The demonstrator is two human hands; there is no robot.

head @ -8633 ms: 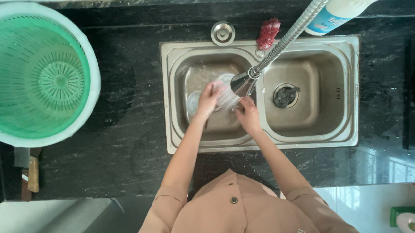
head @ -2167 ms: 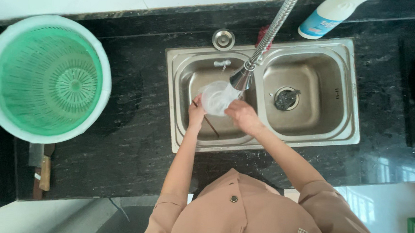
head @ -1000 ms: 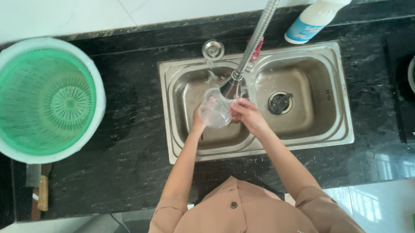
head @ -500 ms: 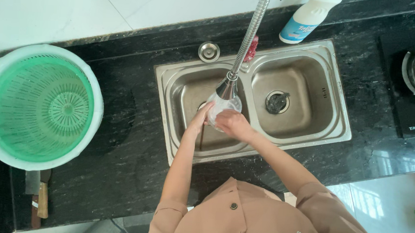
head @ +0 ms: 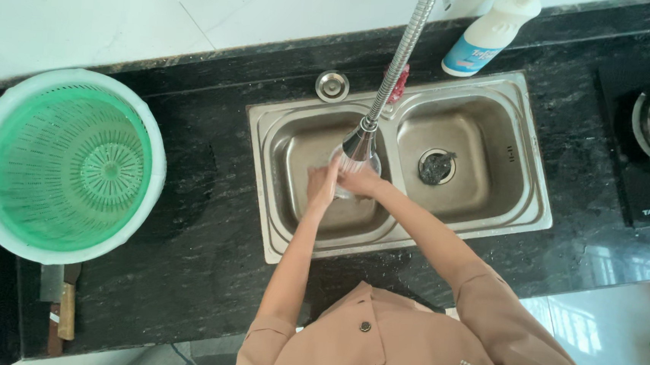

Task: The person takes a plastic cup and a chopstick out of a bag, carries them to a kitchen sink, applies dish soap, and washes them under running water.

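I'm mid-rinse: my left hand and right hand both close around a clear glass, held under the faucet head over the left sink basin; next I'd need a firm grip to turn the slippery glass

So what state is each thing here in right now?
Glass: held under the faucet head by both hands.
Left hand: gripping the glass.
Right hand: gripping the glass.
Faucet hose: bent down over the left basin.
Right basin drain: strainer in place.
Green basket: upright, empty.
Bottle: capped.
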